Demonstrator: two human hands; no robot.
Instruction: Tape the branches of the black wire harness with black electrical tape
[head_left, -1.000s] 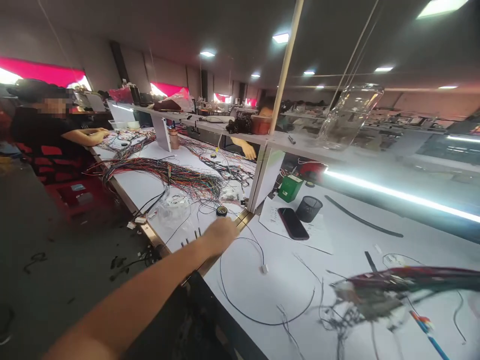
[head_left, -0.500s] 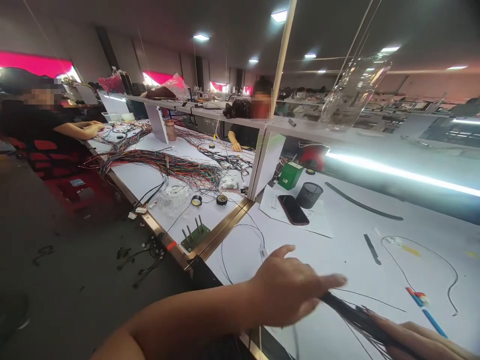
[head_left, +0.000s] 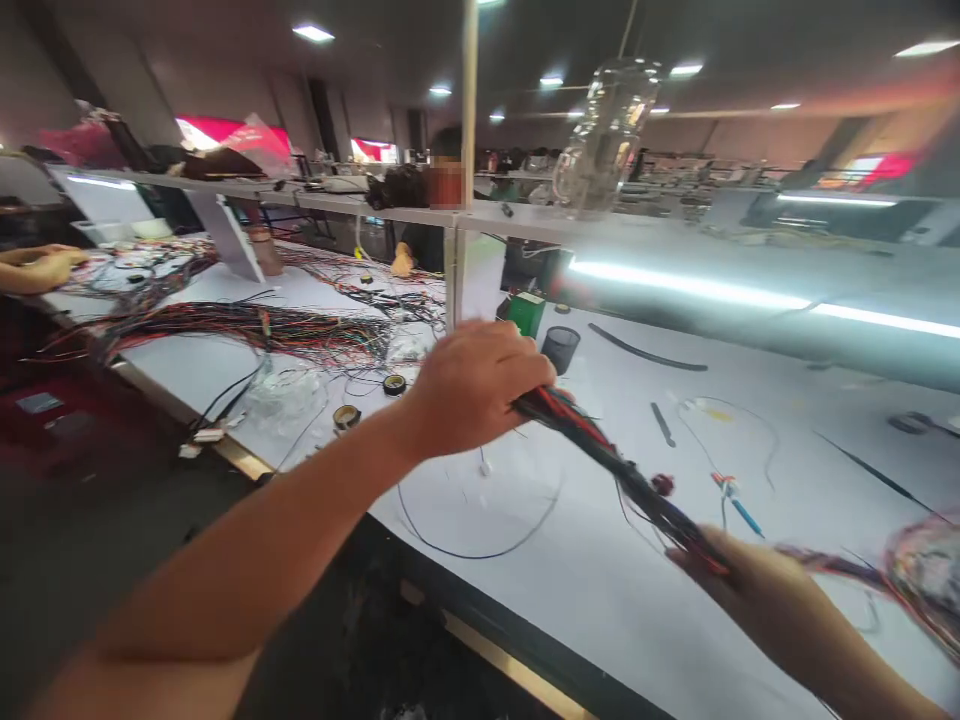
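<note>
Left hand (head_left: pixel 480 385) fist-gripped on wire bundle (head_left: pixel 615 470); right hand (head_left: pixel 750 585), at 4 o'clock, clasps its other end. Bundle likely light, limp; best gripped at both ends.

The white counter (head_left: pixel 600 570) carries a mesh pen cup (head_left: pixel 560 349) beside a green box (head_left: pixel 526 312), two tape rolls (head_left: pixel 346 416), a black wire loop (head_left: pixel 480 545) and, leftward, spread coloured wires (head_left: pixel 247 325).

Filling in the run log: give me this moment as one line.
left hand: grips wire bundle end | right hand: grips same bundle | bundle: taut above white table | nearby: loose black wire
</note>
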